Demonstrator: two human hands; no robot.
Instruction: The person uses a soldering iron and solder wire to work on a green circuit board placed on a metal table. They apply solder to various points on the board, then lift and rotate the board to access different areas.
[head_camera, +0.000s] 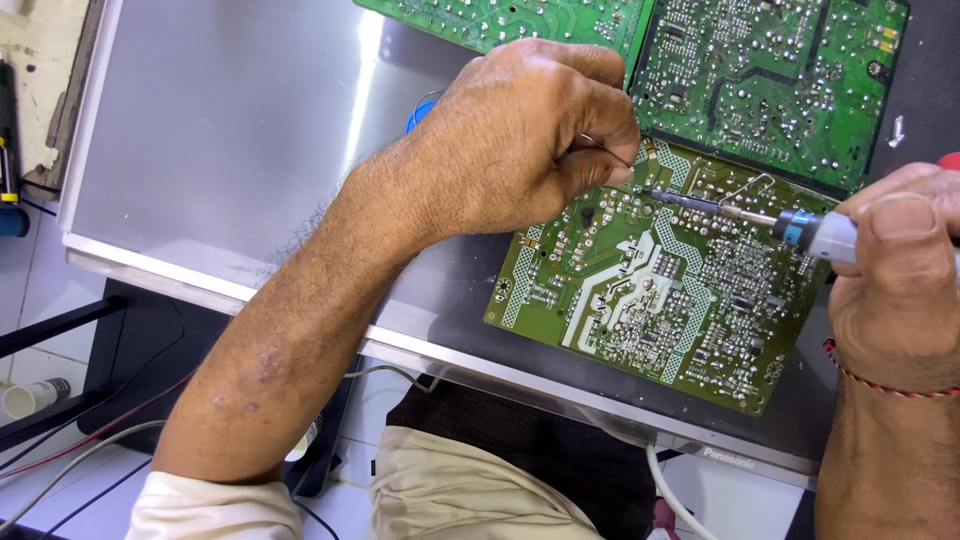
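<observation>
A green rectangular circuit board (650, 290), solder side up and covered in silver joints and pale traces, is laid tilted on the grey metal back panel of a flat screen (220, 130), near the panel's lower right edge. The left hand (520, 140) is held over the board's upper left corner, with thumb and forefinger pinched together on a thin silver solder wire (605, 150), whose end is brought down to the board just beside the iron's tip. The remaining fingers are curled loosely into the palm.

A soldering iron with a grey handle, a blue collar and a dark metal shaft (740, 213) is gripped by the right hand (895, 270) at the right edge of the view; the thumb is pressed flat along the handle and the fingers are closed around it. The tip is set on the board's upper edge, touching a joint. A red and black braided thread bracelet (880, 383) is worn on the right wrist.

Two further green circuit boards (760, 70) are seen above, just beside the worked board. A white cable (665, 490) is hung below the panel's edge, over white floor tiles (30, 290).
</observation>
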